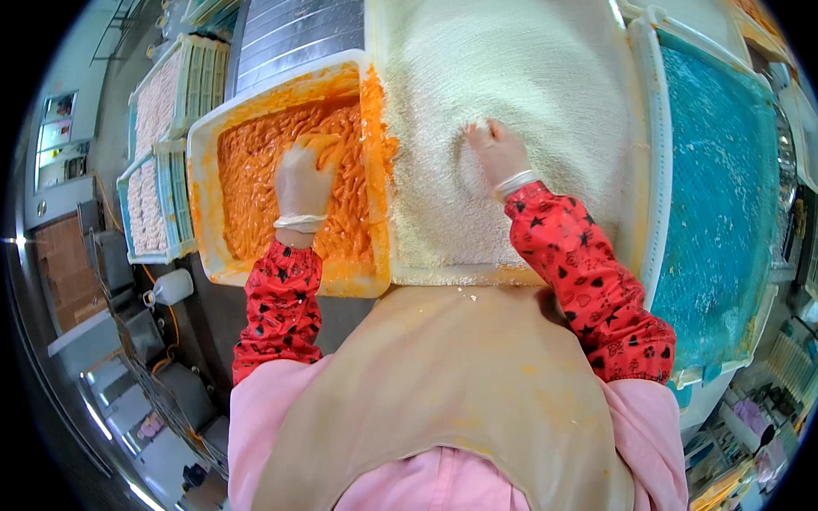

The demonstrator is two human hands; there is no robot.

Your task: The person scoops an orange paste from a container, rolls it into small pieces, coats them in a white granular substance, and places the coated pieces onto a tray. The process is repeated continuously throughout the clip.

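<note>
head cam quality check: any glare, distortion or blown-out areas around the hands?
Head view: strong fisheye bending at the rim, black corners. The white crumb tray is near blown out, little texture around the right hand. The left hand in the orange tub is sharp, colours saturated. Glare streaks lower left.

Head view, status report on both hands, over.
Left hand gloved, sunk in orange battered strips. Right hand pressing into pale breadcrumb bed. Nothing blocking.

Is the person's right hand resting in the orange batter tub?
No, the right hand lies in the white breadcrumb tray; the left hand is in the orange tub.
</note>
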